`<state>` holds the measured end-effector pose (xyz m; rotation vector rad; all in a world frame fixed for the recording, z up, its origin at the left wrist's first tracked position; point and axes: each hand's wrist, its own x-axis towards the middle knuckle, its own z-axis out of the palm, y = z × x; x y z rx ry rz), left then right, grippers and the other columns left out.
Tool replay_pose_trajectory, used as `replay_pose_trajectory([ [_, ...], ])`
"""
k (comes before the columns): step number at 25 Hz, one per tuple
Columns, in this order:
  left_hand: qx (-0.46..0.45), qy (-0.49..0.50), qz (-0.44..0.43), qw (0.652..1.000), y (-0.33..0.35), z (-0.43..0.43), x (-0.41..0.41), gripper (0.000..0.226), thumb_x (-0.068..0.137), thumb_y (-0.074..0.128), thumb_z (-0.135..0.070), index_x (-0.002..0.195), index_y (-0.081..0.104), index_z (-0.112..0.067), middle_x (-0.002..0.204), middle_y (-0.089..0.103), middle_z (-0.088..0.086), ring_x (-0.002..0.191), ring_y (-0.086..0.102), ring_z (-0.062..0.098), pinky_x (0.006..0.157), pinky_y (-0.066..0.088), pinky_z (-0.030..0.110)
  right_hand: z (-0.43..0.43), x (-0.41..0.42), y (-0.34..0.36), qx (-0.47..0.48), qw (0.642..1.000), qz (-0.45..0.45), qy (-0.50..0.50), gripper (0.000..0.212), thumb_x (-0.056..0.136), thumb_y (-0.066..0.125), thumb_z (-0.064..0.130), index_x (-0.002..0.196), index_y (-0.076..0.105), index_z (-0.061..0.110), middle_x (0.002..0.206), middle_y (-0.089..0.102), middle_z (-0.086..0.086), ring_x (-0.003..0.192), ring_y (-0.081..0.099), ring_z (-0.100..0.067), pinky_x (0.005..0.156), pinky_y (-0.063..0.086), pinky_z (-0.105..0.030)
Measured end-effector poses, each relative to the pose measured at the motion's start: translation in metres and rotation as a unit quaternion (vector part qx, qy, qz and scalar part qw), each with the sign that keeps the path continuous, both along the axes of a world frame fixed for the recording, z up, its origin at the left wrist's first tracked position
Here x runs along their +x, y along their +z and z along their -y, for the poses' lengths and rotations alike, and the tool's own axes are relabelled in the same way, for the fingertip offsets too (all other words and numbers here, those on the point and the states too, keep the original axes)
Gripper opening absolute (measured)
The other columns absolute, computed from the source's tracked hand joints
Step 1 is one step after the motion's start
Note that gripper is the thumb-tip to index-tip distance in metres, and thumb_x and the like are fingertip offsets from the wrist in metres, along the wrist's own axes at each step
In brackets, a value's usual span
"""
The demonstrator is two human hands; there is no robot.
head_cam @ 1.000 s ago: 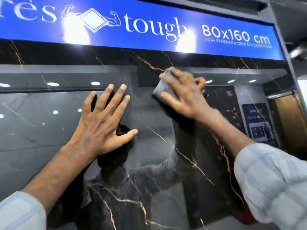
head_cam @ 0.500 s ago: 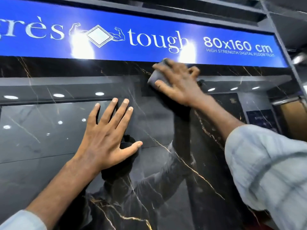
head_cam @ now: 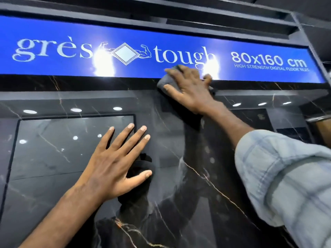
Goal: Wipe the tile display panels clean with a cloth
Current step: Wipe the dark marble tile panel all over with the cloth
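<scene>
A glossy black marble tile panel (head_cam: 179,140) with thin gold veins fills the view in front of me. My right hand (head_cam: 189,88) presses a small grey cloth (head_cam: 163,81) flat against the panel's top edge, with its fingertips reaching onto the blue sign above. Most of the cloth is hidden under the spread fingers. My left hand (head_cam: 114,165) rests flat on the panel lower down and to the left, fingers spread and straight, holding nothing.
A blue sign (head_cam: 53,67) reading "grès tough 80x160 cm" runs across the top, under a dark frame (head_cam: 215,20). The panel mirrors ceiling lights and my own figure. A dark post (head_cam: 311,51) borders the display at the right.
My right hand has slid the cloth upward from the middle of the panel to its top edge by the sign. The left hand stays flat in place.
</scene>
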<state>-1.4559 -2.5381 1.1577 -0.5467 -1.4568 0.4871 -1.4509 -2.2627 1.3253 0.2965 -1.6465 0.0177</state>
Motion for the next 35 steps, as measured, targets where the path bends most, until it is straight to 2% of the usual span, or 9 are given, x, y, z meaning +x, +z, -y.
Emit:
replay_pose_trajectory([
  [4,0.037,0.039,0.005,0.999,-0.010,0.043,0.005,0.087,0.091,0.043,-0.072,0.158,0.045,-0.016,0.169,0.031,0.009,0.156,0.029,0.034,0.120,0.028,0.066,0.029,-0.005,0.014,-0.113,0.993,0.015,0.015,0.060,0.104,0.035,0.063,0.157,0.032,0.035,0.167,0.023,-0.010,0.149,0.023,-0.033,0.114,0.013,-0.066],
  [8,0.051,0.050,0.014,0.997,-0.022,0.045,0.003,0.086,0.094,0.041,-0.069,0.160,0.040,-0.013,0.171,0.026,0.010,0.159,0.023,0.032,0.121,0.028,0.066,0.124,0.000,0.002,0.044,0.999,-0.013,0.022,0.062,0.101,0.036,0.068,0.156,0.035,0.039,0.165,0.027,-0.005,0.146,0.029,-0.030,0.110,0.018,-0.057],
  [11,0.057,0.042,0.011,0.997,-0.022,0.046,0.002,0.085,0.094,0.042,-0.068,0.159,0.041,-0.013,0.171,0.026,0.010,0.159,0.022,0.032,0.121,0.027,0.066,0.117,0.003,0.001,0.113,0.993,-0.042,0.004,0.066,0.095,0.033,0.074,0.154,0.037,0.045,0.164,0.030,0.000,0.146,0.031,-0.026,0.105,0.020,-0.055],
  [15,0.057,0.027,0.009,0.998,-0.024,0.048,0.000,0.084,0.095,0.041,-0.067,0.160,0.040,-0.013,0.171,0.026,0.010,0.159,0.022,0.032,0.122,0.025,0.066,0.045,-0.006,0.005,-0.030,0.998,-0.040,0.033,0.061,0.099,0.041,0.070,0.153,0.040,0.043,0.162,0.033,-0.001,0.146,0.030,-0.028,0.111,0.018,-0.061],
  [18,0.056,0.018,0.011,0.998,-0.025,0.048,-0.002,0.085,0.095,0.041,-0.067,0.160,0.039,-0.013,0.171,0.026,0.010,0.159,0.022,0.033,0.123,0.021,0.066,0.053,-0.007,0.007,-0.118,0.993,-0.015,0.017,0.062,0.102,0.038,0.066,0.155,0.036,0.036,0.164,0.029,-0.009,0.147,0.028,-0.033,0.115,0.015,-0.064],
  [24,0.054,0.020,0.021,0.998,-0.022,0.046,0.002,0.085,0.095,0.040,-0.066,0.160,0.038,-0.011,0.171,0.026,0.012,0.158,0.023,0.034,0.123,0.020,0.066,0.126,0.000,-0.023,0.101,0.994,-0.046,-0.018,0.070,0.093,0.028,0.077,0.154,0.040,0.044,0.162,0.034,0.000,0.144,0.034,-0.026,0.105,0.021,-0.053],
  [30,0.038,0.016,0.060,0.997,-0.030,0.056,0.005,0.085,0.096,0.039,-0.065,0.161,0.036,-0.010,0.172,0.022,0.013,0.159,0.019,0.036,0.125,0.016,0.065,0.051,-0.005,-0.028,-0.108,0.994,-0.010,-0.009,0.067,0.097,0.034,0.071,0.156,0.034,0.039,0.165,0.027,-0.006,0.146,0.029,-0.033,0.110,0.020,-0.060],
  [32,0.044,0.014,0.069,0.997,-0.039,0.057,0.006,0.086,0.096,0.039,-0.064,0.161,0.037,-0.008,0.172,0.021,0.014,0.160,0.017,0.036,0.126,0.016,0.065,0.076,-0.005,-0.066,-0.059,0.998,-0.029,-0.010,0.070,0.095,0.035,0.071,0.155,0.038,0.036,0.163,0.031,-0.007,0.143,0.033,-0.033,0.106,0.024,-0.056],
  [35,0.031,0.001,0.075,0.997,-0.060,0.067,0.010,0.089,0.093,0.044,-0.064,0.159,0.040,-0.005,0.172,0.022,0.015,0.159,0.019,0.036,0.124,0.020,0.066,0.098,0.004,-0.152,0.116,0.991,-0.065,-0.009,0.067,0.098,0.040,0.069,0.154,0.046,0.034,0.163,0.037,-0.007,0.142,0.041,-0.030,0.098,0.030,-0.052],
])
